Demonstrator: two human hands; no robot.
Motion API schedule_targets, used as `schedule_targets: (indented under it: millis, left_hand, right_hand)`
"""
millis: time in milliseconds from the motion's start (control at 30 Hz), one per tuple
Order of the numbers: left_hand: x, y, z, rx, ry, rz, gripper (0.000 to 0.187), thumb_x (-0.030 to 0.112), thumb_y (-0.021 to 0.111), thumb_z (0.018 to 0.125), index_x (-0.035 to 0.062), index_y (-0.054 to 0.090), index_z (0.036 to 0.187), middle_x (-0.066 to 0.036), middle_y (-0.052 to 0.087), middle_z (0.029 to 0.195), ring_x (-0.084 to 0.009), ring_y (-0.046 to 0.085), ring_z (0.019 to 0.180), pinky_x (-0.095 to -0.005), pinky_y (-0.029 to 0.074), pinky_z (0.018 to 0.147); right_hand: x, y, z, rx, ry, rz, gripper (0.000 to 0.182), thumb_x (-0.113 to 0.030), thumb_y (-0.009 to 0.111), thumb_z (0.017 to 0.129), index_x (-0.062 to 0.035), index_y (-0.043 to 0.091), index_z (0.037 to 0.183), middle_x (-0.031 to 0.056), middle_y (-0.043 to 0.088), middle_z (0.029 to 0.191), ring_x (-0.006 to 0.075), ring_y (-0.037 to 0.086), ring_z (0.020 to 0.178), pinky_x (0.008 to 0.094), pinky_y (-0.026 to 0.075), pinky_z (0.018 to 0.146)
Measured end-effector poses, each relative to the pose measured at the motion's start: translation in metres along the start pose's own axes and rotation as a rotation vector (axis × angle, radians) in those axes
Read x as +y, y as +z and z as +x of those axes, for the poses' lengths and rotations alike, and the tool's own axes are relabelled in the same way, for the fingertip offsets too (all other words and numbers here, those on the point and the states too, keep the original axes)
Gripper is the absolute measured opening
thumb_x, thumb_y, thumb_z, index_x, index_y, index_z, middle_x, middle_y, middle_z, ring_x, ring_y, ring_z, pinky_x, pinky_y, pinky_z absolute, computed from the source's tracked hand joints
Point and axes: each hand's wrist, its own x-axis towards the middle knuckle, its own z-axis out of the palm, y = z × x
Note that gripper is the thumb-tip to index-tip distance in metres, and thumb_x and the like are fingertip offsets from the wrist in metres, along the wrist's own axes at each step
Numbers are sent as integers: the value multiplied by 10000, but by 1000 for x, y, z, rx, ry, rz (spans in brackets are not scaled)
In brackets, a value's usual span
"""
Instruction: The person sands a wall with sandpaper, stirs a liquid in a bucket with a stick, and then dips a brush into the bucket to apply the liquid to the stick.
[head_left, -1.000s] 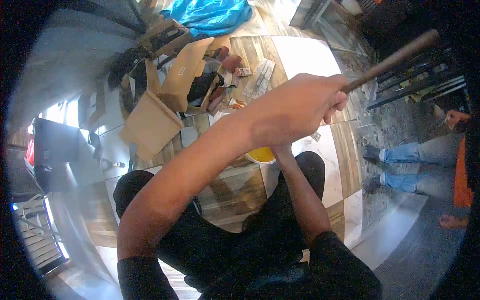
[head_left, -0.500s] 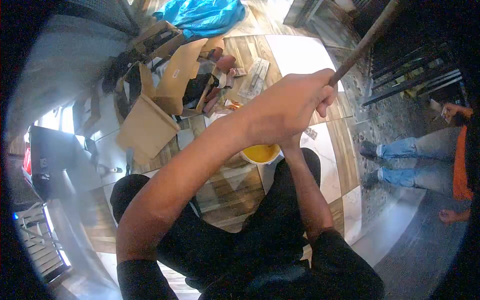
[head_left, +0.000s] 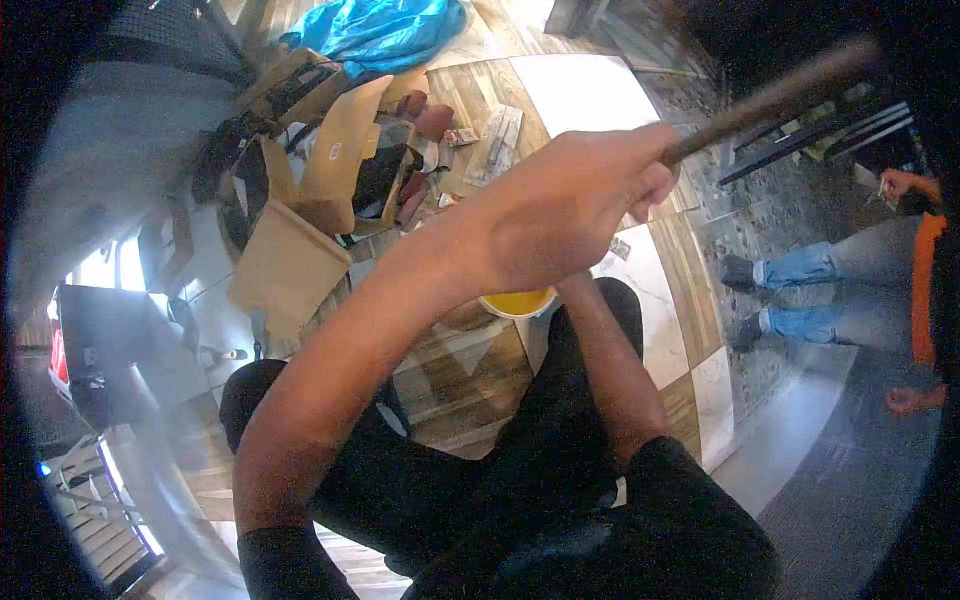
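My left hand is closed around a long brown stick, which slants up to the right with its far end blurred. The left forearm crosses over my right arm in this view. My right hand is hidden behind the left hand and wrist; only the right forearm shows, rising from the lower right. Just under the left wrist, between my knees, stands a round white tub with yellow contents. The upper part of the tub is covered by my arm.
Open cardboard boxes with mixed items lie on the tiled floor ahead left. Behind them is a blue plastic sheet. A person in jeans stands at the right, near dark metal bars. A grey panel is at left.
The stick's upper end has swung down to the right, and it now leans at a lower angle. My left hand stays closed on it. The view has shifted slightly.
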Motion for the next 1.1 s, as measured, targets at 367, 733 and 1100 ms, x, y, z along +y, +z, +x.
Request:
schedule_targets:
  millis: [367,733,1100]
  left_hand:
    - [-6,4,-1,-5,-75,34,267,257,365,980,31,486,906,-121,541,717,-259,576,689,-364,455,668]
    - [0,1,6,-10,-158,1,244,236,375,962,31,464,865,-91,495,679,-290,552,658,-369,450,632]
    - [-7,8,4,27,-192,-152,206,228,412,959,37,487,937,-132,537,715,-285,591,708,-387,453,644]
  right_hand:
    - [11,18,-9,-5,-44,-49,393,-319,439,973,16,533,1156,88,603,1015,209,567,908,370,461,783]
    - [8,10,-11,-12,-35,-61,391,-317,455,964,14,533,1157,89,603,1022,212,567,919,372,460,792]
    - [6,3,-7,-16,-29,-70,390,-315,470,955,12,534,1158,90,604,1030,215,567,930,374,459,801]
